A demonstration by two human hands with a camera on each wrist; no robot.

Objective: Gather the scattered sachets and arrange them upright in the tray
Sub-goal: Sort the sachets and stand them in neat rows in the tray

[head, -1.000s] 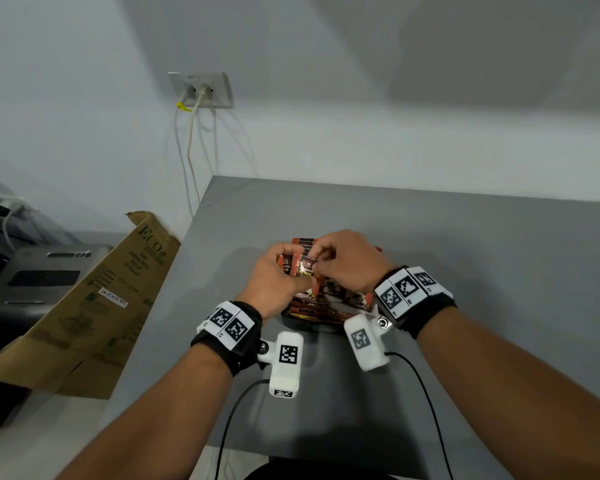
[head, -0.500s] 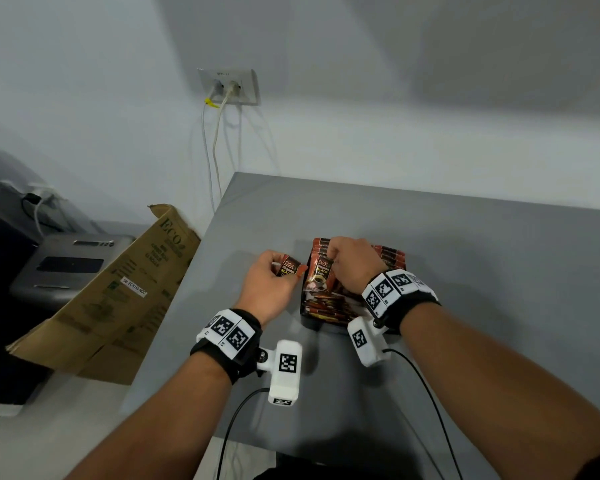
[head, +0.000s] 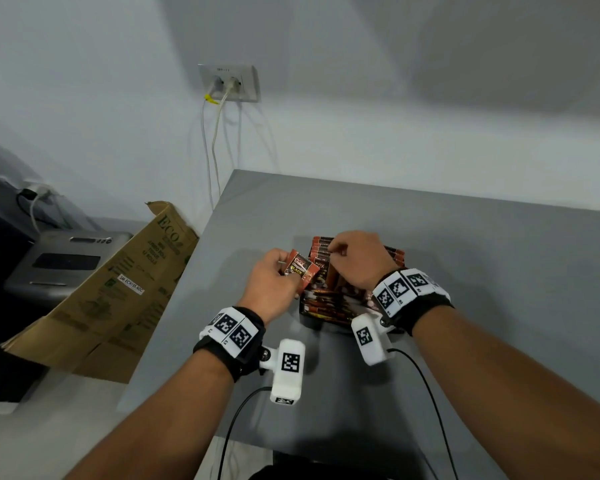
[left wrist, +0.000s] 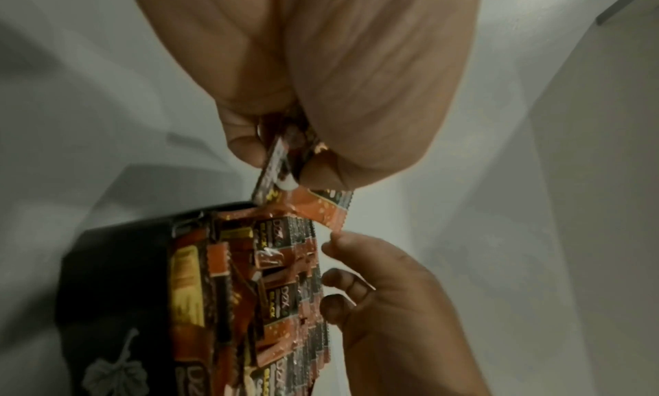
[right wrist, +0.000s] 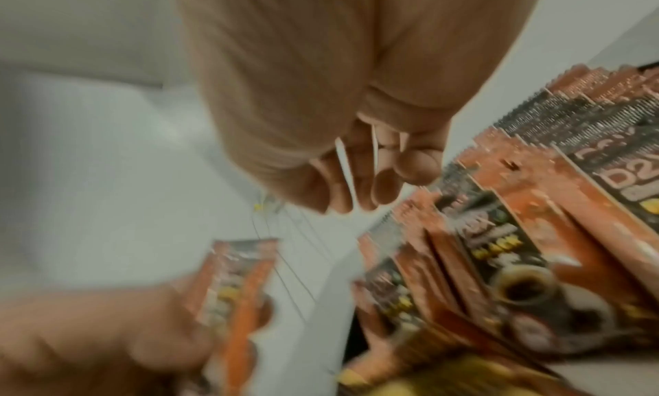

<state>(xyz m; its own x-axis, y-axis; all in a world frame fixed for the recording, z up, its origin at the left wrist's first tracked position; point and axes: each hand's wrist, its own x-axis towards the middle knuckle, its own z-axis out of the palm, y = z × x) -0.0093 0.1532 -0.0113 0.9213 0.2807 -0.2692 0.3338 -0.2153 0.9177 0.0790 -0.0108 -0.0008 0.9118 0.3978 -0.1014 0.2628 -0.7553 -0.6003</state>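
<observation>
A grey table [head: 465,271] fills the head view, set against a pale wall with a socket plate [head: 229,83] and hanging cables. Left of the table lean a flattened cardboard box [head: 111,292] and a grey machine [head: 59,265]. Only this view shows that setting. Near the middle of the table stands the black tray [head: 312,320], packed with upright orange-and-black sachets [head: 321,247]; the left wrist view alone shows a pale leaf print on the tray's dark wall [left wrist: 114,289].

The left hand [head: 274,282] grasps a few loose sachets [head: 300,270] just left of the tray, thumb and fingers pinching them, as the left wrist view confirms [left wrist: 285,162].

The right hand [head: 354,261] sits over the tray's rows, covering much of them from above. Its own blurred wrist view shows loosely bent fingers [right wrist: 385,188] holding nothing, just above the sachet tops. The packets carry a coffee-cup picture and yellow "BLACK" lettering.
</observation>
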